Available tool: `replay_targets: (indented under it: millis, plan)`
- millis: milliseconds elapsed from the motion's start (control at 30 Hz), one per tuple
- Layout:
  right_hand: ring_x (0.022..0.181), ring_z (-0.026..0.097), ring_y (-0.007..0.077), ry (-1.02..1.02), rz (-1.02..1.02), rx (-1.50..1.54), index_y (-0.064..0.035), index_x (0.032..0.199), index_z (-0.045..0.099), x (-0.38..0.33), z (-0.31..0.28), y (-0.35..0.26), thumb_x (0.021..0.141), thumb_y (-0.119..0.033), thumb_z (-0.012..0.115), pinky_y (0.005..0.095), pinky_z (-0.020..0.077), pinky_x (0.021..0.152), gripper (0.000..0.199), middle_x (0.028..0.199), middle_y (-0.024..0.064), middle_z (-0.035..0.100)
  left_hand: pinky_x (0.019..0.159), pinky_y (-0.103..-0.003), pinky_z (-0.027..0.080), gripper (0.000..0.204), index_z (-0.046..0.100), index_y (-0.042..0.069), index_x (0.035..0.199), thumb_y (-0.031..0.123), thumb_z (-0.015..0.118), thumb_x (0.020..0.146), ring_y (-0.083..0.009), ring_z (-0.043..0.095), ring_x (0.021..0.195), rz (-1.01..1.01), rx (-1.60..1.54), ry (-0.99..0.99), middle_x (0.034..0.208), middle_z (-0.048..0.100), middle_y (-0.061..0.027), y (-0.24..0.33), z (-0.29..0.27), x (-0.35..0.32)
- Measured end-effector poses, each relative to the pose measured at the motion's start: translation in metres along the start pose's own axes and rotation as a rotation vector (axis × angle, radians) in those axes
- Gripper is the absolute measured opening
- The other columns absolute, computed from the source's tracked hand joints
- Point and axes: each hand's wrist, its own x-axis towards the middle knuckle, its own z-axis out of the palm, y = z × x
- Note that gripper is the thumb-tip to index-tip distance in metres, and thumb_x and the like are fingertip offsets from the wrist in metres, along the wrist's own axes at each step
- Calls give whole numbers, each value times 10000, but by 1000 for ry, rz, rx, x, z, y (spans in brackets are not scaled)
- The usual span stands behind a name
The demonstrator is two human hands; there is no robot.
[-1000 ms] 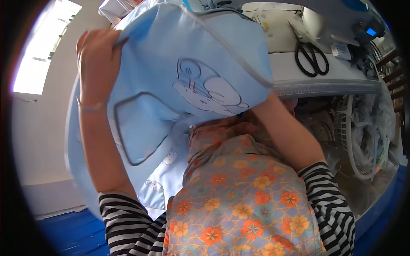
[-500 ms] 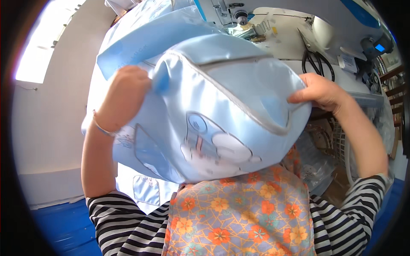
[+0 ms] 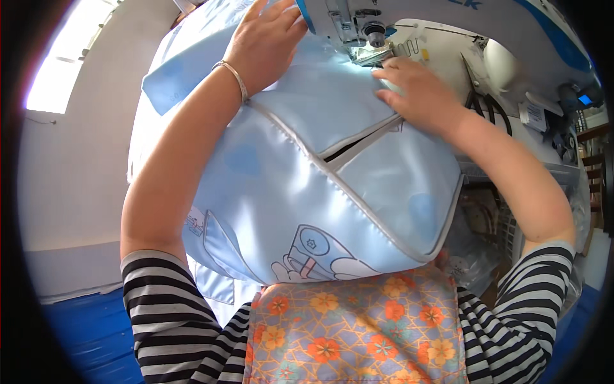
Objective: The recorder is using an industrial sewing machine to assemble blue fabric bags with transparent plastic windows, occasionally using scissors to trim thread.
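Note:
A large light blue, satiny fabric cover (image 3: 256, 185) with grey piping and cartoon prints spreads over the table edge and down to my lap. A dark slit shows between two of its piped edges. My left hand (image 3: 268, 48) lies on the fabric left of the sewing machine's head (image 3: 374, 29), its fingers stretched out. My right hand (image 3: 419, 93) grips the cover's edge just right of the lit presser foot (image 3: 371, 59), with thumb and forefinger toward the foot. Part of its grip is hidden.
Black-handled scissors (image 3: 489, 105) lie on the machine table to the right, near a small white box (image 3: 534, 116). Below the table edge are clear plastic bags (image 3: 473, 249) and a white basket (image 3: 508, 224). A pale wall (image 3: 77, 185) stands at left.
Both hands have moved up to the machine's head, carrying the fabric's far edge to the presser foot. The cover, bunched and lifted before, now lies flatter with its slit showing.

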Motion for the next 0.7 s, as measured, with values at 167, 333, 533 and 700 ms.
replay_targets:
  millis: [167, 333, 533, 700]
  plan:
    - [1321, 414, 354, 44, -197, 48, -95, 1273, 550, -13, 11, -12, 902, -171, 586, 442, 363, 1077, 380, 1400, 148, 475, 823, -392, 503, 198, 661, 69, 1013, 83, 622, 820, -297, 623, 955, 98, -291, -197, 997, 660, -102, -12, 24, 0]
    - [1351, 376, 377, -78, -295, 81, -55, 1299, 532, -10, 17, -20, 874, -155, 597, 445, 342, 1101, 442, 1451, 156, 425, 726, -395, 531, 170, 658, 84, 981, 111, 589, 828, -303, 670, 843, -66, -452, -490, 912, 689, -84, 21, 14, 14]
    - [1360, 354, 401, -17, -276, 26, -50, 1317, 536, -15, 24, -27, 854, -193, 627, 451, 334, 1110, 494, 1457, 169, 418, 708, -348, 542, 215, 650, 36, 981, 153, 630, 802, -231, 653, 906, 67, -357, -480, 914, 637, -87, 60, 6, 19]
    - [1355, 364, 391, -31, -248, 49, -49, 1309, 540, -14, 23, -35, 850, -208, 641, 450, 339, 1108, 496, 1448, 178, 426, 713, -335, 546, 230, 649, 40, 995, 163, 610, 806, -202, 629, 932, 68, -245, -313, 945, 613, -59, 65, 25, 1]
